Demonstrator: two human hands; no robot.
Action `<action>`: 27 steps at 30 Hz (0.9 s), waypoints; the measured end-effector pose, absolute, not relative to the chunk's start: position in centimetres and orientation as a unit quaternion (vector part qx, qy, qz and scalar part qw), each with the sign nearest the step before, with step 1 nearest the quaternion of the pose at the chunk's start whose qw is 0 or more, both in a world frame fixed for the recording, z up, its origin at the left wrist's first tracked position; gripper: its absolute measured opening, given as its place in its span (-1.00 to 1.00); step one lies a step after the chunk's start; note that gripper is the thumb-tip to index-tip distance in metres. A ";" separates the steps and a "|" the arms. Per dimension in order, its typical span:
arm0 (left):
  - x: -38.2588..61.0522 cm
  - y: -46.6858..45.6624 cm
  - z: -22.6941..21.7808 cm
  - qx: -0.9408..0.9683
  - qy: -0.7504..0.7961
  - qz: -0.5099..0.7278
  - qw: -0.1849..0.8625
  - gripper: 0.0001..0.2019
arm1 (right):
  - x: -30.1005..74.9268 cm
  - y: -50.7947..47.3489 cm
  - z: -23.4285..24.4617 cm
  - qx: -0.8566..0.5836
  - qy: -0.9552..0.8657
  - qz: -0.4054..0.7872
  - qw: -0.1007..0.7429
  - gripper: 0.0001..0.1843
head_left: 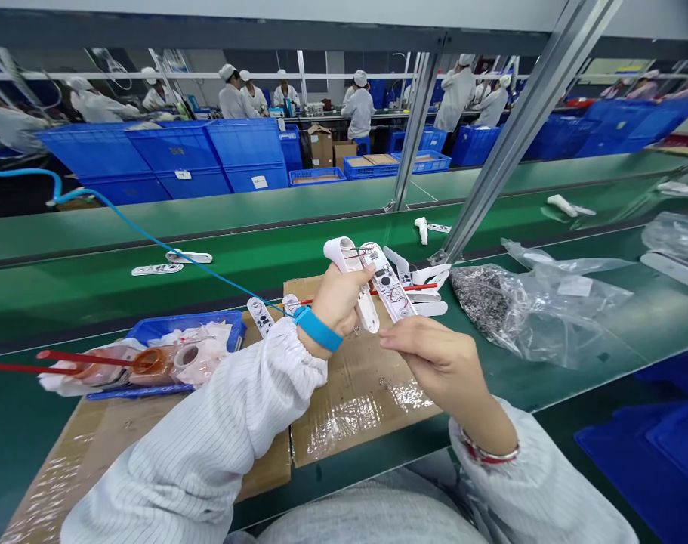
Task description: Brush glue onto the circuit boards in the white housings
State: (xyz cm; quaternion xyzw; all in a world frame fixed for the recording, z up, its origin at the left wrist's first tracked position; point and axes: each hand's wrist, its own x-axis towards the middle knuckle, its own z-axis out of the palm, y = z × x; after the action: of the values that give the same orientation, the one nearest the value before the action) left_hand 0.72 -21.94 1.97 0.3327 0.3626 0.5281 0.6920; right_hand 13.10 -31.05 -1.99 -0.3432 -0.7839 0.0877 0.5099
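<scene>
My left hand (344,298) grips an opened white plastic housing, with its hollow shell half (368,310) and its circuit-board half (387,281) side by side. Thin wires run between the halves at the top. My right hand (434,347) is closed in a pinch at the lower end of the housing; anything between its fingertips is too small or hidden to make out. Behind my hands lie more white housing parts (431,308) and a red stick (420,287). Another board half (260,316) rests left of my left hand.
Cardboard (344,408) covers the green bench. At left, a blue tray (239,332) holds small containers with red sticks (88,357). A clear bag of small metal pieces (485,302) lies right. A blue cord (151,236) stretches to my wristband. A metal post (507,143) rises ahead; people work beyond.
</scene>
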 end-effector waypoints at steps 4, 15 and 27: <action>0.6 -22.7 2.7 0.311 0.361 0.526 0.704 -0.94 | 12.5 -30.4 -3.3 -0.363 -0.787 -0.018 0.499 -0.64; 0.7 -23.1 3.5 0.232 0.366 0.504 0.747 -0.87 | 13.0 -29.7 -4.6 -0.320 -0.811 -0.149 0.466 -0.68; 0.8 -23.2 3.2 0.179 0.383 0.547 0.722 -0.91 | 13.0 -30.4 -4.6 -0.315 -0.823 -0.153 0.446 -0.72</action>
State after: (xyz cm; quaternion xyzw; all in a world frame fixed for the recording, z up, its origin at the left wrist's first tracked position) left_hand 0.76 -23.20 3.24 0.1785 0.3834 0.5470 0.7225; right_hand 12.96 -30.38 -4.64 -0.3154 -0.8234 -0.1529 0.4463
